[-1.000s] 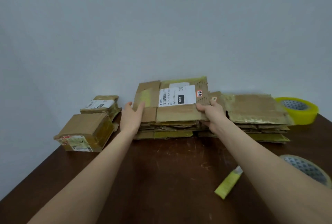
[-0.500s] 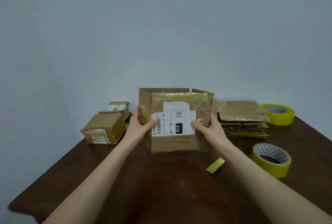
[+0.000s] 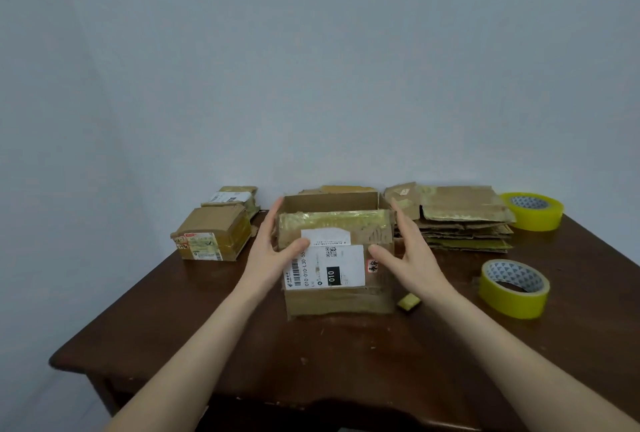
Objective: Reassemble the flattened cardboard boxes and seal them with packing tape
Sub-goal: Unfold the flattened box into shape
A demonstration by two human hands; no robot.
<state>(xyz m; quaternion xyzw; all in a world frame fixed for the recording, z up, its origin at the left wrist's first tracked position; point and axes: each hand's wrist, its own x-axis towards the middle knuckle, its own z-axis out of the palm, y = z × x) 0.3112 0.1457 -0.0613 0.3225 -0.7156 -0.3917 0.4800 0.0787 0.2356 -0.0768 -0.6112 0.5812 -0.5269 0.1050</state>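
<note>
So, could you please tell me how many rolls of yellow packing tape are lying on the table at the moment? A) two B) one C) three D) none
A: the far tape roll lies beside the stack of flattened boxes, and the nearer tape roll lies flat on the table in front of it; no third roll shows.

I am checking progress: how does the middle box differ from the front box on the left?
The middle box is open on top; the left box is closed. The middle box looks bigger than the left box. The left hand and right hand flank the middle box; the left box lies untouched. Both are taped brown cardboard with labels.
</note>
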